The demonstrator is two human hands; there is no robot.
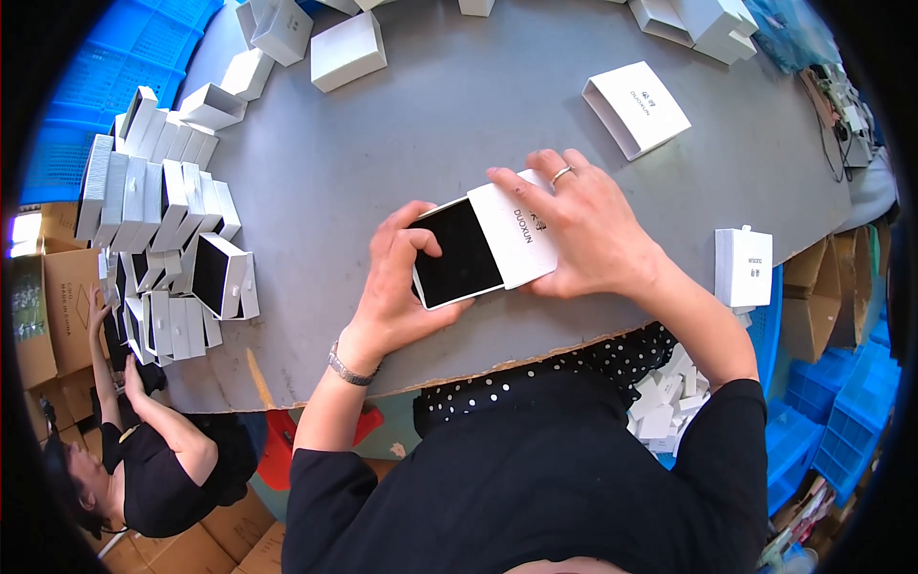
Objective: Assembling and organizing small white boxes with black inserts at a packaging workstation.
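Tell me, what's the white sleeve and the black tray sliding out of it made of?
The white sleeve looks like stiff matte cardboard: flat faces, sharp folded edges, no shine. The black tray seems to be white cardboard too, with a dark soft-looking insert, perhaps foam or velvet; it reflects almost no light. The left hand holds the tray, the right hand the sleeve.

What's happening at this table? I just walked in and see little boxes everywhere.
A person holds a small box: the left hand grips the black-lined inner tray, while the right hand holds the white sleeve, which covers part of the tray. A stack of similar white boxes sits at the left of the grey table. Another person crouches lower left.
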